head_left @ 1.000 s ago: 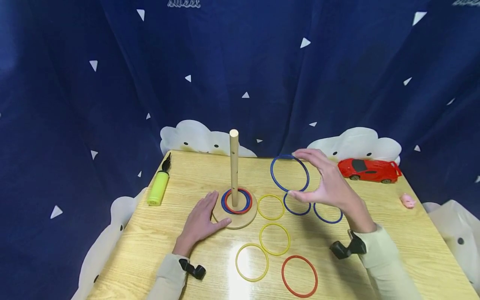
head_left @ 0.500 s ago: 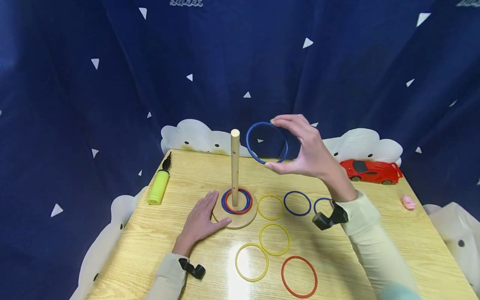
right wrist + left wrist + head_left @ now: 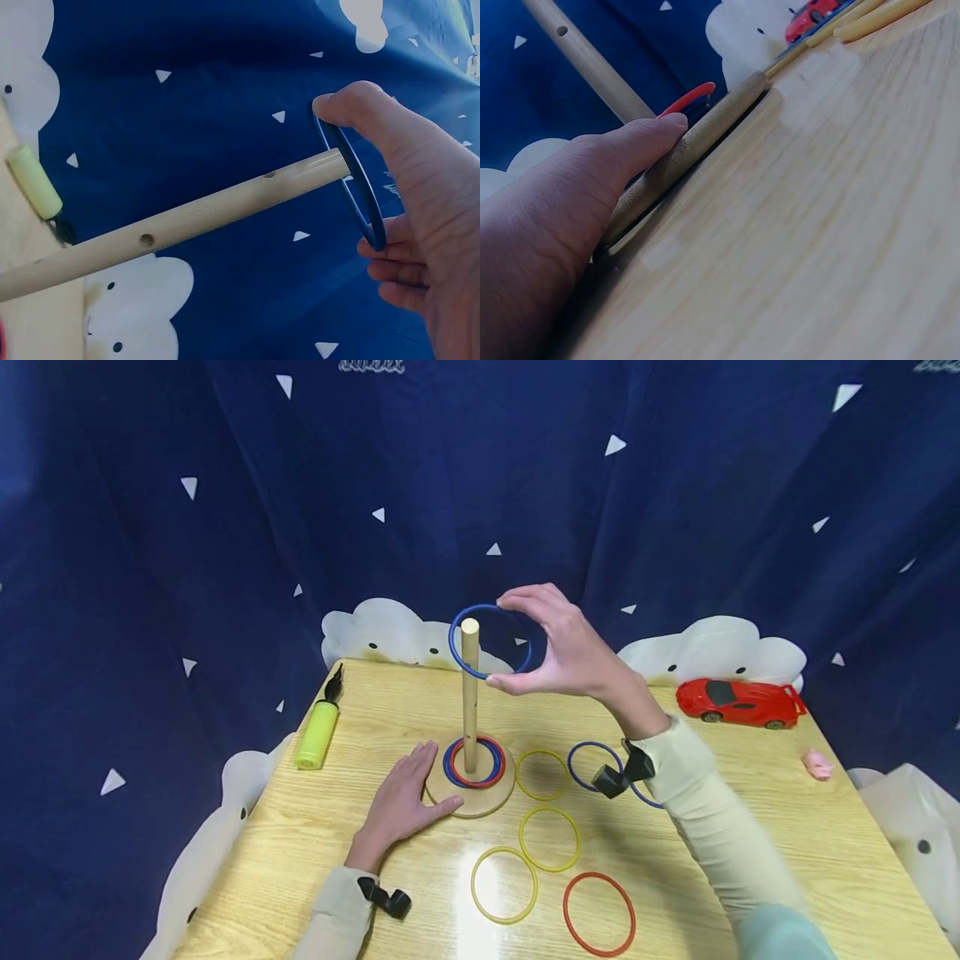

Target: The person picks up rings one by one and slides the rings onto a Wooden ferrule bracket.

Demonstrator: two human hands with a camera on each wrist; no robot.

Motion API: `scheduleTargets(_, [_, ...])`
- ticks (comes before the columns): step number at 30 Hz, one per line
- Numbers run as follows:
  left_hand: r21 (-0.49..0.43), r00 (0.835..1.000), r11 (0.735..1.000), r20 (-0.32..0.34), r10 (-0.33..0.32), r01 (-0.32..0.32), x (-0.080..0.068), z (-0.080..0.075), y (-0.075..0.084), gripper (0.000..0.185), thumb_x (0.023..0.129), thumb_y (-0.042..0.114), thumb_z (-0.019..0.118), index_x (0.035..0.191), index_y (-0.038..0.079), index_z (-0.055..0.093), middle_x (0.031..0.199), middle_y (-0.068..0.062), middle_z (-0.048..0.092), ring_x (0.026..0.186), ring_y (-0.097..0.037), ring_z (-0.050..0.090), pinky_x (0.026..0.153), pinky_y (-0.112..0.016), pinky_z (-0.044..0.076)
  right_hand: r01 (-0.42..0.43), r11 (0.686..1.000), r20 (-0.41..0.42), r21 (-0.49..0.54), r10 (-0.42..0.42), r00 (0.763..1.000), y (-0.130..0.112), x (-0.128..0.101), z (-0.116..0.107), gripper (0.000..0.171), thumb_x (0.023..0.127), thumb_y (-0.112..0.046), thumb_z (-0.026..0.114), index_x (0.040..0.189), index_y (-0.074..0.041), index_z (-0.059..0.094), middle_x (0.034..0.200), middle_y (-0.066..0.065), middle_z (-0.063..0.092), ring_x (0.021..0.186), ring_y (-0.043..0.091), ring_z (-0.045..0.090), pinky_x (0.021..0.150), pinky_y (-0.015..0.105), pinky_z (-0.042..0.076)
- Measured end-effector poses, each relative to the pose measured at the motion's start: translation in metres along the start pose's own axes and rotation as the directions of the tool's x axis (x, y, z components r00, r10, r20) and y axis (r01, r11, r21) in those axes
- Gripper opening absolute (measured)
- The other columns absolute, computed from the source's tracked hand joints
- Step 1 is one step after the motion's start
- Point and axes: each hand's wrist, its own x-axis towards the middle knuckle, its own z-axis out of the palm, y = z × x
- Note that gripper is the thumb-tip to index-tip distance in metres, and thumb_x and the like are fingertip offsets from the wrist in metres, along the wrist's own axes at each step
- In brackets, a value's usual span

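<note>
In the head view my left hand rests against the left side of the round wooden base. Its thumb lies over the base's edge. From the base rises a wooden peg; two blue rings and a red ring lie around its foot. My right hand pinches a blue ring between thumb and fingers, up at the height of the peg's top. The peg's tip shows within the ring's opening in both the head and right wrist views.
Right of the base lie yellow rings, a red ring and two blue rings, one partly hidden by the right wrist. A red toy car and pink pig figure sit right; a yellow-green hand pump lies left.
My right hand has lifted the blue ring from above the table's back right and carried it left to the top of the peg. My left hand has stayed at the base.
</note>
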Motion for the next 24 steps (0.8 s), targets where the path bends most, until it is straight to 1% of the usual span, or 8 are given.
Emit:
scheduleTargets(5, [-0.003,1.0,1.0,-0.006,0.004,-0.004,0.001,-0.001,0.001,0.112,0.085,0.085,0.057,0.167,0.014,0.027,0.172,-0.003,0.028,0.159,-0.022,0.023,0.131,-0.043,0.019,-0.044,0.999,0.067,-0.005,0.045,0.997,0.005,-0.012,0.015,0.087,0.063,-0.045,0.096,0.131,0.001,0.066,0.131,0.012,0.065,0.125,0.027,0.055,0.108,0.045,0.047])
scheduleTargets(9, [-0.009,1.0,1.0,-0.001,0.003,-0.003,-0.001,-0.002,0.002,0.111,0.086,0.083,0.06,0.167,0.014,0.028,0.171,-0.004,0.029,0.159,-0.023,0.024,0.131,-0.044,0.019,-0.092,0.996,0.121,-0.014,0.093,0.988,0.01,-0.031,0.034,0.088,0.065,-0.048,0.094,0.132,0.0,0.065,0.133,0.011,0.065,0.127,0.026,0.054,0.109,0.046,0.048])
scheduleTargets(10, [-0.012,1.0,1.0,-0.001,0.004,-0.004,-0.001,-0.003,0.002,0.111,0.086,0.082,0.06,0.167,0.013,0.028,0.171,-0.004,0.029,0.159,-0.023,0.024,0.131,-0.044,0.019,-0.099,0.995,0.13,-0.015,0.101,0.986,0.012,-0.035,0.039,0.088,0.064,-0.048,0.094,0.132,0.0,0.065,0.134,0.011,0.065,0.128,0.027,0.054,0.111,0.046,0.046])
scheduleTargets(16, [-0.009,1.0,1.0,-0.012,0.008,-0.008,-0.001,-0.003,0.004,0.11,0.086,0.081,0.062,0.166,0.012,0.028,0.171,-0.006,0.03,0.158,-0.025,0.025,0.13,-0.045,0.02,-0.133,0.991,0.179,-0.03,0.137,0.974,0.022,-0.063,0.07,0.089,0.065,-0.053,0.093,0.13,0.001,0.066,0.131,0.011,0.066,0.127,0.027,0.055,0.111,0.045,0.048])
scheduleTargets(17, [-0.008,1.0,1.0,-0.014,0.009,-0.009,-0.001,-0.003,0.004,0.11,0.086,0.081,0.062,0.166,0.012,0.029,0.171,-0.006,0.031,0.158,-0.025,0.026,0.13,-0.045,0.02,-0.144,0.989,0.189,-0.035,0.148,0.971,0.024,-0.068,0.075,0.089,0.065,-0.054,0.093,0.13,0.001,0.067,0.131,0.011,0.066,0.126,0.026,0.055,0.108,0.044,0.05])
scheduleTargets(18, [-0.008,1.0,1.0,-0.017,0.011,-0.011,-0.001,-0.003,0.004,0.11,0.086,0.081,0.062,0.166,0.012,0.029,0.17,-0.006,0.031,0.158,-0.025,0.026,0.13,-0.045,0.021,-0.155,0.987,0.2,-0.038,0.16,0.967,0.026,-0.073,0.08,0.089,0.065,-0.055,0.092,0.13,0.0,0.067,0.132,0.011,0.065,0.127,0.027,0.055,0.108,0.045,0.05])
scheduleTargets(21, [-0.007,1.0,1.0,-0.02,0.019,-0.019,-0.001,-0.002,0.003,0.11,0.086,0.081,0.061,0.166,0.011,0.03,0.17,-0.006,0.031,0.158,-0.025,0.026,0.13,-0.045,0.021,-0.196,0.98,0.232,-0.043,0.201,0.952,0.031,-0.087,0.095,0.089,0.066,-0.057,0.091,0.131,-0.001,0.067,0.133,0.011,0.065,0.13,0.027,0.055,0.11,0.046,0.049])
scheduleTargets(24, [-0.005,0.999,1.0,-0.02,0.025,-0.025,-0.001,-0.002,0.001,0.11,0.087,0.081,0.061,0.166,0.011,0.03,0.17,-0.006,0.031,0.158,-0.025,0.026,0.13,-0.045,0.021,-0.229,0.971,0.263,-0.066,0.238,0.935,0.038,-0.099,0.109,0.089,0.067,-0.06,0.089,0.132,-0.003,0.066,0.135,0.01,0.064,0.132,0.025,0.054,0.113,0.044,0.047])
